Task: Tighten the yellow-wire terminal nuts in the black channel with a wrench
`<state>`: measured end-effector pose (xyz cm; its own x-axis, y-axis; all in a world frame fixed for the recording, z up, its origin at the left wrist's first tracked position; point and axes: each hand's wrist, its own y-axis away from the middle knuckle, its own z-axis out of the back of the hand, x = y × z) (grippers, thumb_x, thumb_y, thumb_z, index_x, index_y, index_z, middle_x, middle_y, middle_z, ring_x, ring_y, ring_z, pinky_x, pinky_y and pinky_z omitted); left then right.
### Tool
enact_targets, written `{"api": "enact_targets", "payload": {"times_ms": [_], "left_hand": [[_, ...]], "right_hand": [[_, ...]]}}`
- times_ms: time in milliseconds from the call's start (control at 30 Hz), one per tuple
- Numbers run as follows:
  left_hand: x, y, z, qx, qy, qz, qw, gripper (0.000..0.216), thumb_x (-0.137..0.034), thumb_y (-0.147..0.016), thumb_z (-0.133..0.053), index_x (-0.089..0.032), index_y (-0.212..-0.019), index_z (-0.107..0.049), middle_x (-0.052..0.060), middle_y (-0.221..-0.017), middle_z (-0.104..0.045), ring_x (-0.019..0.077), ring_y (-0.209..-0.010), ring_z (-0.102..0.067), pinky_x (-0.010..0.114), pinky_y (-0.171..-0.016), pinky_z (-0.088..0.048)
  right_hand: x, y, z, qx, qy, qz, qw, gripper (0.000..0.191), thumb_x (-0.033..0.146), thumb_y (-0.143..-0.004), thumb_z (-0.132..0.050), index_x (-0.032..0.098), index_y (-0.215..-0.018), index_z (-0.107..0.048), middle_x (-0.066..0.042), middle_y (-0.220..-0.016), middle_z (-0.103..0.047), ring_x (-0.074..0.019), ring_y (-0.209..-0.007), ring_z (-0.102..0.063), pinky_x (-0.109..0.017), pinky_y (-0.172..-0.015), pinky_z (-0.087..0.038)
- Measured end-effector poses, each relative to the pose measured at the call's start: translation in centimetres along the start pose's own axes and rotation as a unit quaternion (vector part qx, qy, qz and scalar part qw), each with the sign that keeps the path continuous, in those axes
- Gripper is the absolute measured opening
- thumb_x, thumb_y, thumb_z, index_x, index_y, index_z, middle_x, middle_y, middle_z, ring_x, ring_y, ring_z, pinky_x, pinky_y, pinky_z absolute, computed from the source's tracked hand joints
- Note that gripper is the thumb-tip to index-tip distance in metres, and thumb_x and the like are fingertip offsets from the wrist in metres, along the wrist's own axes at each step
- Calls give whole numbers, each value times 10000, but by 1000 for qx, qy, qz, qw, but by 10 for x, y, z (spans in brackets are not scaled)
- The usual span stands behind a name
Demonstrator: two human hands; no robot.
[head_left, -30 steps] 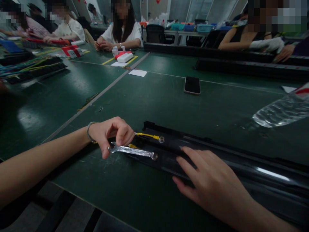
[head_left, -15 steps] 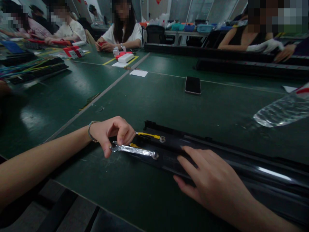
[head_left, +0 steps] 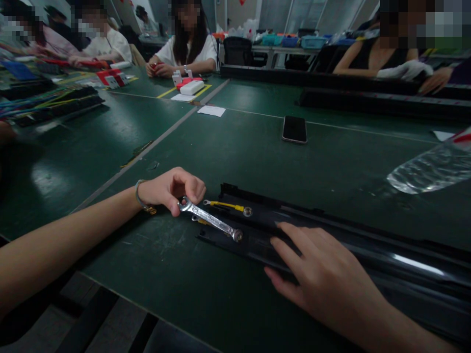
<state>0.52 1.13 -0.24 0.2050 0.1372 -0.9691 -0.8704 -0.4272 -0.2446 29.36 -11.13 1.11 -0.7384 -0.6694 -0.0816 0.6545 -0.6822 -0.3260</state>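
My left hand (head_left: 172,189) pinches the near end of a small silver wrench (head_left: 211,219). The wrench's far end sits on a fastener at the left end of a long black rail (head_left: 331,233) lying across the green table (head_left: 228,152). A yellow wire with a ring terminal (head_left: 230,206) lies on the rail just beyond the wrench. My right hand (head_left: 324,277) rests flat on the rail with fingers stretched out, pressing it down to the right of the wrench.
A black phone (head_left: 294,129) lies face down mid-table. A clear plastic bottle (head_left: 430,168) lies at the right edge. Other black rails (head_left: 368,100) stretch along the far side. Several people sit at the far and left sides with red and white parts (head_left: 189,86).
My left hand has swung the wrench handle away from me, turning it about the fastener. The right hand has stayed flat on the rail.
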Motion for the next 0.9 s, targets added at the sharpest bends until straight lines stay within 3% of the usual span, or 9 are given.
{"api": "enact_targets", "payload": {"times_ms": [500,733,900], "left_hand": [[5,5,8,-83,-32,46,995,248,-296,-609,-748,-193,-820,-670,-1,-603,-529,113,-559,-454,263,-550,-405],[0,1,0,2,6,14,1000,219,-259,-603,-750,-184,-772,-634,-16,-599,-513,112,-593,-493,255,-577,-410],[-1,2,-3,41,16,38,998,230,-231,-547,-768,-186,-699,-600,-13,-578,-513,126,-574,-488,271,-566,-408]], "right_hand": [[0,0,1,2,0,1,1000,221,301,-731,-505,150,-819,-640,-138,-932,-622,-222,-742,-544,-337,-631,-421],[0,-1,0,7,-1,1,1000,211,296,-729,-511,147,-813,-634,-142,-933,-617,-223,-743,-543,-341,-634,-422],[0,0,2,6,-1,0,1000,217,291,-735,-506,144,-830,-634,-142,-942,-617,-219,-742,-541,-340,-636,-421]]}}
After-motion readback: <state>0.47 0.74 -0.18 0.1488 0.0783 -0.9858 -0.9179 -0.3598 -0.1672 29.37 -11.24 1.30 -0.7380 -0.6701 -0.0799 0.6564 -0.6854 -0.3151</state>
